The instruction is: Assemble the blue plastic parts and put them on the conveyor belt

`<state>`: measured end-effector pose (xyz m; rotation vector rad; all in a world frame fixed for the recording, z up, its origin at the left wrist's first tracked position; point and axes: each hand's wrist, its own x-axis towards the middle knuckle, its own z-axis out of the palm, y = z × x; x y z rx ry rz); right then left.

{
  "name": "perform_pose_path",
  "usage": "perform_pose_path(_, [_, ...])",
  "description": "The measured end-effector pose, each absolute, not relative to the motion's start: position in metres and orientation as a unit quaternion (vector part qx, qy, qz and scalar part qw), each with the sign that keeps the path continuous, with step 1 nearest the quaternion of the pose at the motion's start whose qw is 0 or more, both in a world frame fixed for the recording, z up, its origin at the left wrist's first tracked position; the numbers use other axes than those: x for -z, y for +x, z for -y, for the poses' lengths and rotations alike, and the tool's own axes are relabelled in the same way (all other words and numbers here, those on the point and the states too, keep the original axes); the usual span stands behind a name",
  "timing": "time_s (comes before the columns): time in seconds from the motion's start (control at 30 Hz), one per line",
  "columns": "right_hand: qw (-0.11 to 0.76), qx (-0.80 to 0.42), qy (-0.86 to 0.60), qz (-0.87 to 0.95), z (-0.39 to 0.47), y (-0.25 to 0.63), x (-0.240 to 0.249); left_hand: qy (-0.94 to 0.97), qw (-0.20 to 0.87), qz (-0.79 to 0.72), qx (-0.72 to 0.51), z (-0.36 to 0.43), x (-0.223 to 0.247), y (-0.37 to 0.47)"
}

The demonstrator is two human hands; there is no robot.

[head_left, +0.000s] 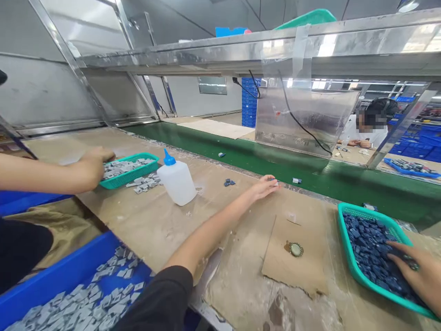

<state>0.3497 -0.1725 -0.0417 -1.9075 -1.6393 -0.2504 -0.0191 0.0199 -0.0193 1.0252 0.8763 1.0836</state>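
My left hand (264, 188) reaches to the far edge of the bench, beside the green conveyor belt (193, 141). Its fingers are closed on a small pale part (274, 183), mostly hidden by the fingertips. On the right, my right hand (415, 269) dips into a green basket (351, 257) full of small dark blue plastic pieces (370, 243). Thumb and forefinger are apart there, touching the pieces. Between my hands, a metal bottle cap (296, 249) lies on a cardboard sheet (275, 266). A few dark blue pieces (228, 182) rest left of my left hand.
A white squeeze bottle (177, 181) with blue tip stands left. Beyond it, a co-worker's hand (98, 156) is at a green basket (129, 174) of grey pieces. A blue bin (65, 276) holds grey pieces. A metal shelf (213, 55) crosses overhead. Another person (370, 126) sits across.
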Motion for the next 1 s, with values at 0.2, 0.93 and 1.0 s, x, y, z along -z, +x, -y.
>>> perform_pose_path(0.2, [0.496, -0.161, -0.688, 0.505, 0.179, 0.267, -0.007, 0.406, 0.772, -0.318, -0.372, 0.062, 0.02, -0.02])
perform_pose_path(0.93, [0.48, -0.466, -0.526, 0.525, 0.157, 0.157, 0.017, 0.416, 0.819, -0.242, -0.311, 0.101, 0.021, -0.033])
perform_pose_path(1.0, [0.467, -0.445, -0.537, 0.544, 0.158, 0.157, 0.017, 0.417, 0.816, -0.242, -0.317, 0.101, 0.023, -0.031])
